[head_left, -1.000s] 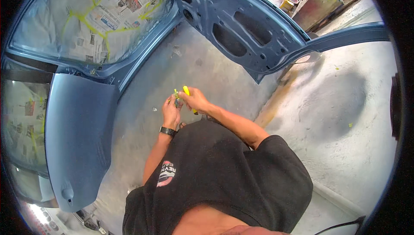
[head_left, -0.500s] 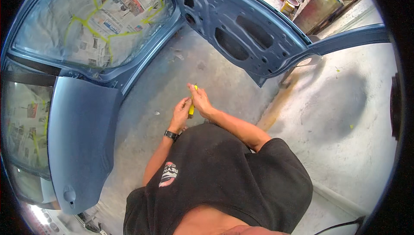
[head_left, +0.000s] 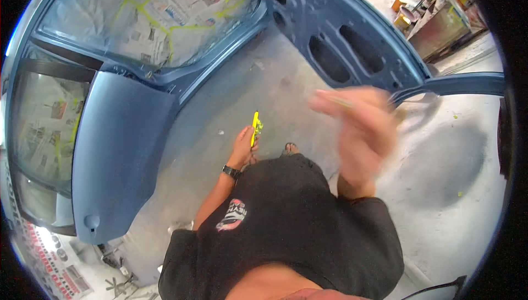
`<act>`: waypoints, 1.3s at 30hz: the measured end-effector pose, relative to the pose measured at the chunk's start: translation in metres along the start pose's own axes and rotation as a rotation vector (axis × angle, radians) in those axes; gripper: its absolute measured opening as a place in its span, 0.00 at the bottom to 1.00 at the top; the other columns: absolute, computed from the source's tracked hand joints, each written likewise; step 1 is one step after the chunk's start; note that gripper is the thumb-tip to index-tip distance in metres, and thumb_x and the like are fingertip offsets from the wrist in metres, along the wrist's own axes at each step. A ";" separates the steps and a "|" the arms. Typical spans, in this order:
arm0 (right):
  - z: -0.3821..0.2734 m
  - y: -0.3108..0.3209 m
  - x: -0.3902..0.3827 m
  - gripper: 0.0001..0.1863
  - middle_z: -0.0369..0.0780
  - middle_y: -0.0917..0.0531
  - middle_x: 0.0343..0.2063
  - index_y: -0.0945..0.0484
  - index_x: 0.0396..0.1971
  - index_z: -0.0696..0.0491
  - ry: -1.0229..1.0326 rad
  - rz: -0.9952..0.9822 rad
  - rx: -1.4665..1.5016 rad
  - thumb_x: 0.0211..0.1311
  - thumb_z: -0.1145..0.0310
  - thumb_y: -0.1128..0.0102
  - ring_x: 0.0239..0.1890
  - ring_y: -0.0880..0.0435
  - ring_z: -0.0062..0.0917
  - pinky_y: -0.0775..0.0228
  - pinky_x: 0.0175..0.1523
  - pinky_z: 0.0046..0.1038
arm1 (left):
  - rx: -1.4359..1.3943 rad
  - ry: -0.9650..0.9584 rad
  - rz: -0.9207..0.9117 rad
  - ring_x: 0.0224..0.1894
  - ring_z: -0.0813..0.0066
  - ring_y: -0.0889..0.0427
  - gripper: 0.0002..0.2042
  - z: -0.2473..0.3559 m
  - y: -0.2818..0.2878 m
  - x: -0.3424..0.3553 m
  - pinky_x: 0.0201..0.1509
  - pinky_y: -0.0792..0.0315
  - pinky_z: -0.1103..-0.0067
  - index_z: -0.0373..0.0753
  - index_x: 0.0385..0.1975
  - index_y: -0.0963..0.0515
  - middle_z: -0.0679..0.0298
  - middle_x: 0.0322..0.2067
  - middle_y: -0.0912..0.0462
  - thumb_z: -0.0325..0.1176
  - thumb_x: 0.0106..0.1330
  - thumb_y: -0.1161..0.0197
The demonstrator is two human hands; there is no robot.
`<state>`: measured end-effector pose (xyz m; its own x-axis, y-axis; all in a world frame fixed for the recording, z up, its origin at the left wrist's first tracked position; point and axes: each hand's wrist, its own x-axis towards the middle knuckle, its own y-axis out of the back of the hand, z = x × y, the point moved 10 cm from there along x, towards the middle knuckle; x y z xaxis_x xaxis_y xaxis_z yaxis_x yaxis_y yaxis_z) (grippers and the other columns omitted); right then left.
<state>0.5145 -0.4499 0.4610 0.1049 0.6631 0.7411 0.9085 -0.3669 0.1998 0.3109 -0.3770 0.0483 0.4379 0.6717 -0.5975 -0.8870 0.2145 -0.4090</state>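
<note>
My left hand (head_left: 243, 145) is closed on a bright yellow slim tool (head_left: 254, 127), held upright over the floor, with crumpled yellow-green bits (head_left: 259, 130) beside it, probably tape. My right hand (head_left: 363, 132) is raised and smeared by motion, apart from the left and in front of the lower part of the open blue door (head_left: 352, 52); whether anything is between its fingers is unclear. A black watch (head_left: 231, 172) is on my left wrist. My sandalled foot (head_left: 291, 148) shows below.
The blue car body (head_left: 214, 71) has openings masked with newspaper and yellow tape (head_left: 181, 3) at upper left. A second blue door panel (head_left: 118, 151) stands at left. Containers and a stained metal box (head_left: 443, 30) sit at upper right, beside a white, paint-marked floor area (head_left: 440, 212).
My right hand has left the left hand and swung up and rightward, now blurred. The yellow tool is now in my left hand. The view has shifted, moving the car and door rightward.
</note>
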 end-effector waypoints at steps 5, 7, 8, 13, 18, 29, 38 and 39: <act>-0.089 0.051 0.014 0.09 0.28 0.17 0.30 0.23 0.38 0.46 0.259 0.242 0.446 0.59 0.64 0.37 0.33 0.21 0.11 0.27 0.41 0.16 | -0.069 -0.022 0.041 0.23 0.83 0.35 0.11 -0.003 0.027 -0.004 0.23 0.40 0.84 0.41 0.45 0.31 0.66 0.29 0.28 0.40 0.71 0.48; -0.088 0.056 0.014 0.06 0.22 0.17 0.26 0.23 0.35 0.42 0.224 0.235 0.418 0.58 0.66 0.36 0.30 0.23 0.04 0.29 0.39 0.09 | -0.055 -0.054 0.047 0.23 0.83 0.36 0.10 -0.007 0.033 -0.002 0.23 0.40 0.84 0.41 0.44 0.32 0.66 0.29 0.29 0.41 0.72 0.49; -0.089 0.058 0.014 0.06 0.18 0.18 0.24 0.22 0.33 0.41 0.216 0.228 0.402 0.58 0.67 0.35 0.29 0.24 0.00 0.30 0.38 0.06 | -0.055 -0.042 0.044 0.23 0.83 0.36 0.10 -0.010 0.036 -0.001 0.23 0.40 0.84 0.41 0.44 0.32 0.66 0.29 0.29 0.41 0.72 0.49; -0.079 0.066 -0.001 0.03 0.22 0.17 0.26 0.23 0.33 0.41 0.247 0.357 0.439 0.61 0.66 0.39 0.28 0.21 0.08 0.26 0.41 0.14 | -0.064 -0.035 0.083 0.22 0.84 0.36 0.11 -0.010 0.033 -0.003 0.23 0.41 0.84 0.41 0.43 0.31 0.67 0.28 0.29 0.41 0.72 0.50; -0.018 0.010 0.008 0.06 0.44 0.22 0.40 0.29 0.40 0.55 0.002 0.140 0.751 0.63 0.74 0.48 0.36 0.18 0.35 0.22 0.46 0.38 | -0.023 -0.079 0.091 0.22 0.84 0.37 0.10 -0.002 0.037 -0.011 0.22 0.41 0.85 0.40 0.40 0.31 0.67 0.29 0.29 0.41 0.72 0.51; 0.140 -0.066 -0.091 0.07 0.45 0.18 0.29 0.34 0.37 0.54 -0.718 -0.046 0.860 0.71 0.66 0.57 0.41 0.17 0.37 0.28 0.53 0.42 | -0.081 -0.067 0.241 0.20 0.83 0.35 0.10 -0.007 0.091 -0.013 0.19 0.40 0.84 0.40 0.38 0.30 0.67 0.25 0.28 0.40 0.71 0.48; 0.122 -0.106 -0.150 0.12 0.37 0.28 0.18 0.30 0.41 0.52 -1.208 -0.281 1.216 0.71 0.58 0.55 0.14 0.27 0.22 0.24 0.28 0.28 | -0.080 -0.047 0.222 0.20 0.83 0.35 0.09 -0.007 0.076 -0.019 0.19 0.40 0.84 0.41 0.39 0.30 0.66 0.25 0.27 0.40 0.71 0.49; 0.117 -0.115 -0.155 0.12 0.38 0.27 0.18 0.30 0.42 0.54 -1.236 -0.339 1.185 0.72 0.61 0.56 0.13 0.27 0.21 0.24 0.28 0.25 | -0.056 -0.028 0.251 0.20 0.83 0.34 0.09 -0.007 0.075 -0.023 0.18 0.40 0.84 0.41 0.39 0.30 0.66 0.25 0.27 0.40 0.71 0.50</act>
<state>0.4410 -0.4342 0.2486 -0.4280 0.8748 -0.2268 0.6736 0.1415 -0.7254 0.2348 -0.3811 0.0269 0.1999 0.7187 -0.6659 -0.9576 -0.0006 -0.2881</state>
